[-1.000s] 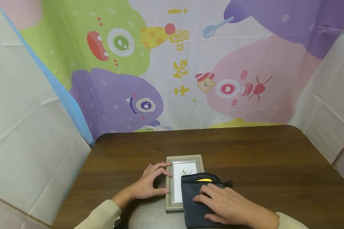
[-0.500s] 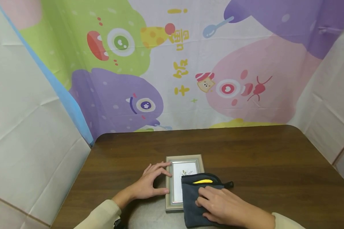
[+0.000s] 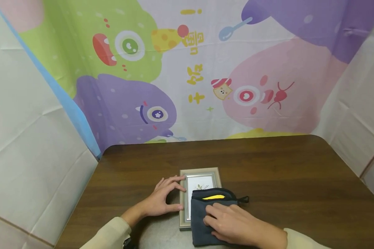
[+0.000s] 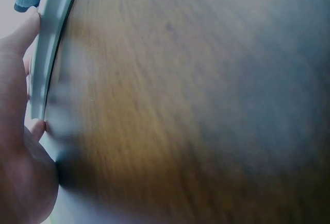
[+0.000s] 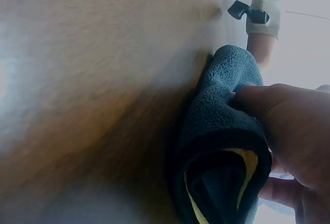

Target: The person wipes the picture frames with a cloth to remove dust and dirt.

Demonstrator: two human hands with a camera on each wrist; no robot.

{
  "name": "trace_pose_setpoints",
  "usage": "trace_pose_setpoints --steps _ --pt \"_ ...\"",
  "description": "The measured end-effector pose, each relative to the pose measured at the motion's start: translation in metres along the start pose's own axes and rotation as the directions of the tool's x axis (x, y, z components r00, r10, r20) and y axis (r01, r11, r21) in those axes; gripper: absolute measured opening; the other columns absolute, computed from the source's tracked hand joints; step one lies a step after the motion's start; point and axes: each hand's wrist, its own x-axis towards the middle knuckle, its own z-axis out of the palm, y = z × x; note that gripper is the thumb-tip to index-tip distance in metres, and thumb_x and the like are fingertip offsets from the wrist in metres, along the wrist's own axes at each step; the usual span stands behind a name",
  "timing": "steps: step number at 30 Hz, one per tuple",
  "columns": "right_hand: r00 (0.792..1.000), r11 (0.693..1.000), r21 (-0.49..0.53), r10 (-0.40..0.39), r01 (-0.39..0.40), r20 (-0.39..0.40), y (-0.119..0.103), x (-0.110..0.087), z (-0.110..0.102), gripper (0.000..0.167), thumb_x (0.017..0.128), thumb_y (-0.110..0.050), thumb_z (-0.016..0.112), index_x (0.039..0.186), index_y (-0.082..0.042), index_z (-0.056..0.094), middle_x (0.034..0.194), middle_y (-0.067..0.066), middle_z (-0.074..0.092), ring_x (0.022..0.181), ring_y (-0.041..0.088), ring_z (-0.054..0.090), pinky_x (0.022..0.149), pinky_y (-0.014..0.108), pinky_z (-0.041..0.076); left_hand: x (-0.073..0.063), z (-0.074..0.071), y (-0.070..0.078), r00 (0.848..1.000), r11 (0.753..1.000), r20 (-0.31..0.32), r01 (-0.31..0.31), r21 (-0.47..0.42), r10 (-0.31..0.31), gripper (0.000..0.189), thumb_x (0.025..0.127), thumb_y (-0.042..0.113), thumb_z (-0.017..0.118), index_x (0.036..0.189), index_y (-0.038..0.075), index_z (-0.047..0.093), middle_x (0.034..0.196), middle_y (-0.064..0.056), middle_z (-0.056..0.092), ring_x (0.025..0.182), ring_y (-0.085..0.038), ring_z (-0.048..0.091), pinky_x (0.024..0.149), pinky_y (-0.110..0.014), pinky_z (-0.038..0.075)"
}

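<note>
A picture frame [image 3: 183, 204] with a pale rim and a small plant print lies flat on the table in the head view. Along its left edge rests my left hand [image 3: 157, 200], thumb and fingers spread and touching the rim. The frame's side [image 4: 49, 54] also shows in the left wrist view. My right hand [image 3: 233, 221] grips a folded dark grey cloth [image 3: 199, 221] with black edging, a loop and a yellow inner side. This cloth covers the lower right part of the frame. In the right wrist view, my thumb presses into the fuzzy cloth [image 5: 221, 105].
The dark wooden table [image 3: 283, 173] has rounded far corners. Behind it hangs a cartoon-printed curtain [image 3: 180, 121], with pale panels [image 3: 34, 138] at the sides. A glossy light patch shows on the tabletop near its front.
My right hand has drawn back slightly, then slid left with the cloth, covering more of the print. The yellow strip shows more. My left hand stays at the frame's edge.
</note>
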Motion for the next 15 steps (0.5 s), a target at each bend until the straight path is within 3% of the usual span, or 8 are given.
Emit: trace_pose_setpoints --steps 15 --pt "0.998 0.998 -0.053 -0.030 0.033 0.057 -0.014 0.036 0.005 0.024 0.098 -0.043 0.089 0.111 -0.028 0.075 0.101 -0.013 0.061 0.080 -0.002 0.049 0.057 0.009 0.033 0.000 -0.002 -0.001 1.000 1.000 0.019 0.008 -0.001 -0.008 0.044 0.097 0.031 0.089 0.135 0.025 0.069 0.179 -0.013 0.047 0.167 -0.050 0.038 0.126 -0.094 0.010"
